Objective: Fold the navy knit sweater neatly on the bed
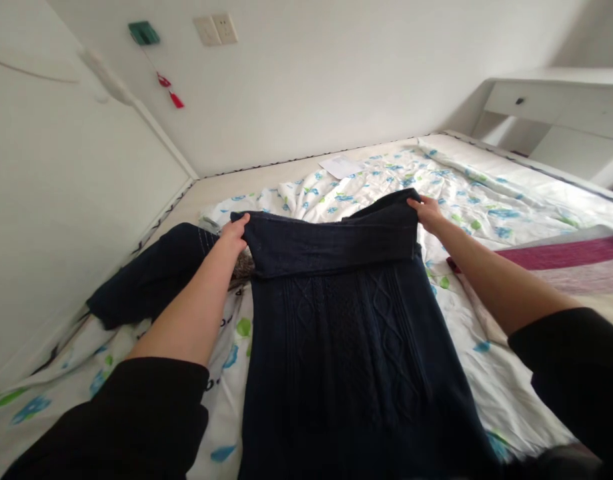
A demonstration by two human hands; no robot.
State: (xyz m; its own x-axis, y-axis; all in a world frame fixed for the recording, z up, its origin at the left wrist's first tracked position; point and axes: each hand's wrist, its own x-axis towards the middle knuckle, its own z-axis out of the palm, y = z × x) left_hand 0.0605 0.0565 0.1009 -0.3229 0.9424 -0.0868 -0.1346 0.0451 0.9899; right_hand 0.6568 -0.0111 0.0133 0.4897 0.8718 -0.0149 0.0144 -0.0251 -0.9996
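Note:
A dark navy knitted garment (346, 347) with a cable pattern lies flat on the bed, reaching from near me to the middle. Its far end is turned back over itself in a band. My left hand (235, 231) grips the left corner of that folded band, fingers closed on the fabric. At the band's right corner my right hand (426, 210) pinches the cloth the same way. Both forearms are bare, with black sleeves at the elbows.
A second dark garment (156, 273) lies crumpled to the left, by the wall. A white sheet with blue and green flowers (466, 193) covers the bed. A purple striped cloth (561, 257) lies at the right, a white paper (342, 166) at the far side, a white desk (556, 107) beyond.

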